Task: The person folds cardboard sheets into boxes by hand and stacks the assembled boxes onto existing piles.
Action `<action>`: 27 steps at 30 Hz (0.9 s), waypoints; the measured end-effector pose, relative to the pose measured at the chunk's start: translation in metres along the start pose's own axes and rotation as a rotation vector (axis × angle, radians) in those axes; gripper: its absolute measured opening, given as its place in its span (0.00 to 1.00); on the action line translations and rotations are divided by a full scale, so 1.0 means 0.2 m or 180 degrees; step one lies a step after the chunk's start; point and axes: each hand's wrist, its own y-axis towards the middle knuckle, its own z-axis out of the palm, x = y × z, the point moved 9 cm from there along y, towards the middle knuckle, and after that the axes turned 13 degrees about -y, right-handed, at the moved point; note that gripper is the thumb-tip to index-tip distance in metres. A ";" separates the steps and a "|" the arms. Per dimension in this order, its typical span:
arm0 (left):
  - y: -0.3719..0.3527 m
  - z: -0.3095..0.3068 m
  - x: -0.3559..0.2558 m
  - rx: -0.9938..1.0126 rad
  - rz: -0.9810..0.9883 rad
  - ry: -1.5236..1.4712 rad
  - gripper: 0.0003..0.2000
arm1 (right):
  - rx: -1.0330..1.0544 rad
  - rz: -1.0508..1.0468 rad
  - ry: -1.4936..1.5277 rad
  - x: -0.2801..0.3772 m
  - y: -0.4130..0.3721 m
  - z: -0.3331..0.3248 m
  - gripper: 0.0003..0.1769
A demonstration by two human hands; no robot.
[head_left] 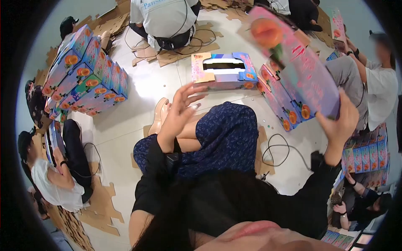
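Blue-and-pink cardboard cartons (pixel 86 77), tiered, apparently saving floor space; bare left hand (pixel 179 109), raised, grasping nothing; multicoloured box with cut-out top (pixel 226 85), on pale tiles, interior indistinct. Long pink fruit-printed carton (pixel 310 69), motion-blurred, clasped at its near end by the bare right hand (pixel 344 121), seemingly for clearance above floor-standing pink-and-blue cartons (pixel 273 96), which it partly hides.

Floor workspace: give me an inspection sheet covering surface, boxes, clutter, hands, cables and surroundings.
Surface: pale tiled floor, small specks scattered.
Job's things: raised printed box, blurred; box with a wide opening ahead; box group right of it; tall stack left.
Clutter: flat cardboard pieces around the floor.
Hands: left hand raised, empty; right hand gripping the raised box's end.
Cables: black cable looped beside the right knee.
Surroundings: other people seated around, one directly ahead.
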 end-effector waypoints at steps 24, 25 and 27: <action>-1.24 -0.48 0.59 -0.2260 -0.2026 -0.1096 0.25 | 0.1376 -0.0654 0.2677 0.92 -0.64 0.29 0.51; -1.17 -0.47 0.56 -0.2292 -0.2032 -0.1102 0.26 | 0.1323 -0.0515 0.2444 0.88 -0.63 0.31 0.54; -1.06 -0.48 0.55 -0.2341 -0.2005 -0.1309 0.26 | 0.1039 -0.0270 0.1961 0.80 -0.64 0.35 0.60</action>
